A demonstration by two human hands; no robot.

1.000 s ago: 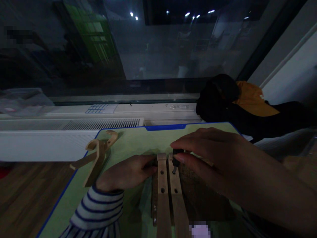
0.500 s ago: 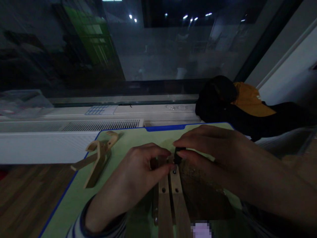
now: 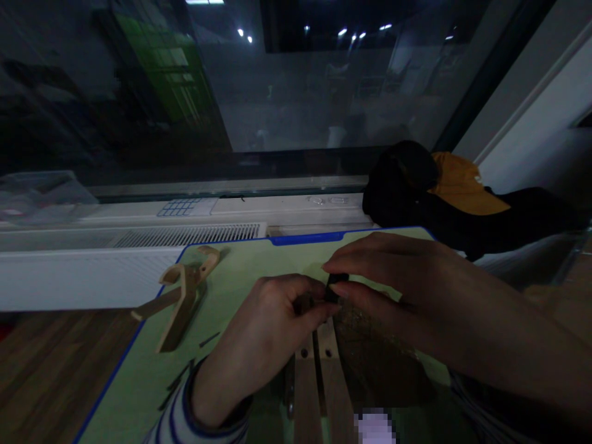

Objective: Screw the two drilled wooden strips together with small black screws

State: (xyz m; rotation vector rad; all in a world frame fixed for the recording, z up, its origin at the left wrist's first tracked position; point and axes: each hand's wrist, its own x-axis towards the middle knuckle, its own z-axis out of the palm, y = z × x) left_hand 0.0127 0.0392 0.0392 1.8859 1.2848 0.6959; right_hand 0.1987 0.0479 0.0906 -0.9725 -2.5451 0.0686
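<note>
Two pale wooden bars (image 3: 306,394) with holes near their far ends lie side by side before me. My right hand (image 3: 398,277) pinches a small black block (image 3: 337,285) between thumb and fingertips, just above those far ends. From the left, my left hand (image 3: 272,333) reaches in with thumb and index finger closed close against the block and the bar ends. What sits between the left fingertips, if anything, is hidden. Under my right hand lies a dark see-through bag (image 3: 374,351), seemingly with small parts in it.
A bent wooden assembly (image 3: 182,296) stands on the green table (image 3: 250,259) at left. Several thin dark strips (image 3: 178,382) lie beside my left sleeve. Beyond are a radiator (image 3: 185,234), a windowsill (image 3: 287,209), dark clothing and an orange cap (image 3: 467,185).
My left hand has shifted right, its thumb and index finger now up against the black block. Thin strips left of my sleeve have come into view. My right hand keeps its pinch.
</note>
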